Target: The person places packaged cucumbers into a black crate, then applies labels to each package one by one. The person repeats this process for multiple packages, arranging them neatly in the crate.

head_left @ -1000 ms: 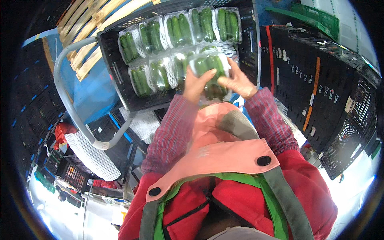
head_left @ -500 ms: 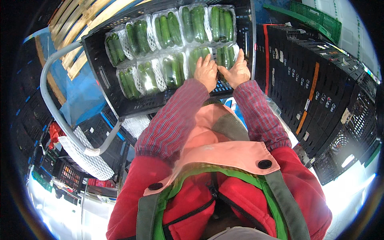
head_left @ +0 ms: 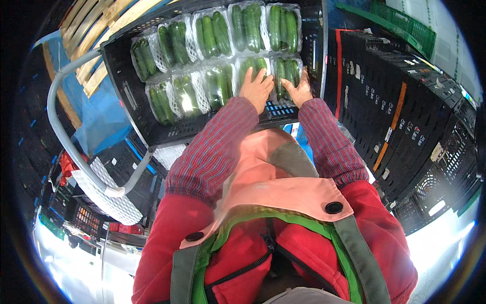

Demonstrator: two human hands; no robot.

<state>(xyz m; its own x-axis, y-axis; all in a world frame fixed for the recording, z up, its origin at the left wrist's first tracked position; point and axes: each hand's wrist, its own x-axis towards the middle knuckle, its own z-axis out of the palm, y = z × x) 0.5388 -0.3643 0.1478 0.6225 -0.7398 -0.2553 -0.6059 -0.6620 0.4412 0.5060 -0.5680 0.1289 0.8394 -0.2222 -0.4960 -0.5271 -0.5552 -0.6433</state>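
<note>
One pink apron (head_left: pixel 283 195) lies nearest, and past it the crate (head_left: pixel 182 133), black with perforated sides, lifts its near wall between body and contents. Over that wall the left hand (head_left: pixel 257 92) rests, fingers spread, on the near row's fourth pack (head_left: pixel 259 63); the right hand (head_left: pixel 299 91) has thumb and fingers apart at the end pack (head_left: pixel 288 68), on the far right of that row. Neither hand appears clamped on anything. Ten clear packs of long green vegetables lie in two rows of five, white foam netting (head_left: pixel 202 99) between several; the layer looks complete or nearly so, with only slight unevenness left among the near packs. The hands hide parts of two packs. A grey tubular handle (head_left: pixel 76 65) curves outside the crate's left end, stacked black crates (head_left: pixel 395 101) crowd the right, and farther off are a wooden pallet (head_left: pixel 109 23) and a green crate (head_left: pixel 405 25).
</note>
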